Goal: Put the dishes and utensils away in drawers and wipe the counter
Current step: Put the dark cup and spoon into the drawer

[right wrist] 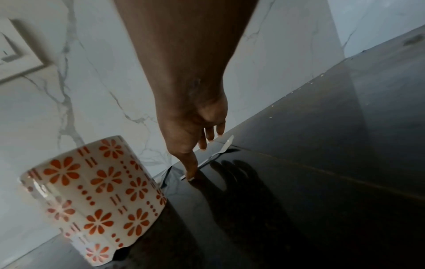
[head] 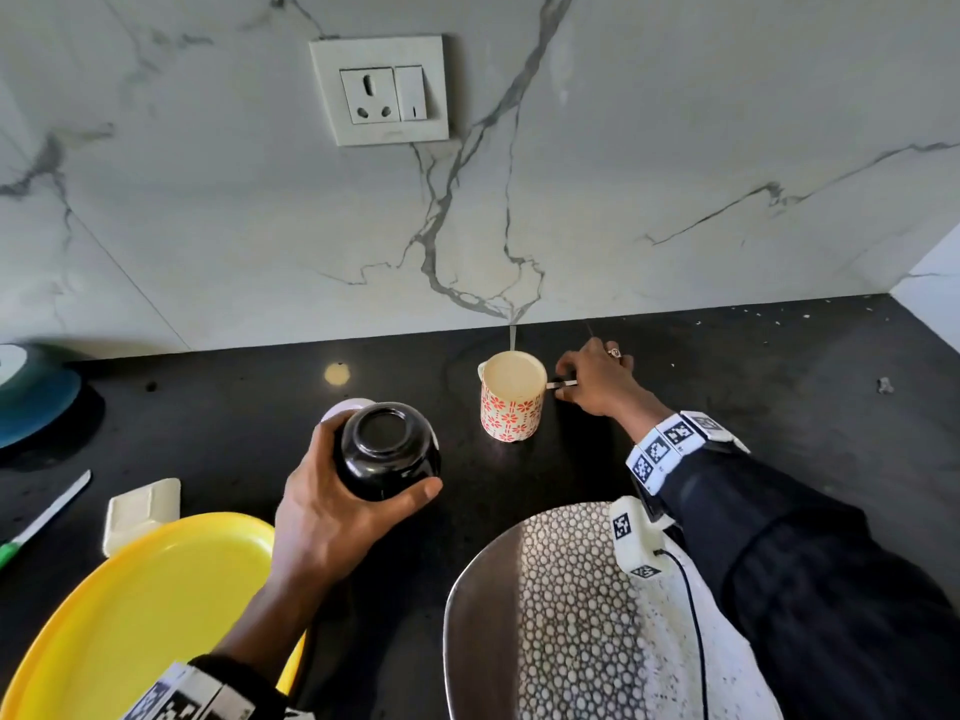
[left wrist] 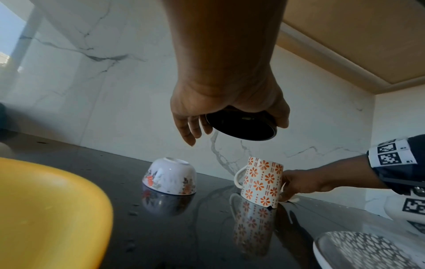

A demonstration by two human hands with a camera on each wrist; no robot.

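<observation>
My left hand [head: 384, 480] grips a black bowl [head: 387, 444] upside down, lifted above the dark counter [head: 234, 407]; the left wrist view shows its rim [left wrist: 241, 127] in the air. Under it a white floral bowl [left wrist: 170, 174] sits upside down on the counter. An upright mug with orange flowers [head: 511, 402] stands to the right. Just right of the mug, my right hand [head: 561, 383] reaches down to a metal utensil [right wrist: 220, 151] lying flat. Its fingers [right wrist: 192, 169] are straight, and the index tip touches the handle end.
A yellow plate [head: 130, 615] lies at the front left, and a dotted grey plate [head: 561, 615] at the front right under my right forearm. A small white dish [head: 140, 511] and a green-handled knife [head: 47, 517] lie at the left. A blue object [head: 31, 397] sits far left.
</observation>
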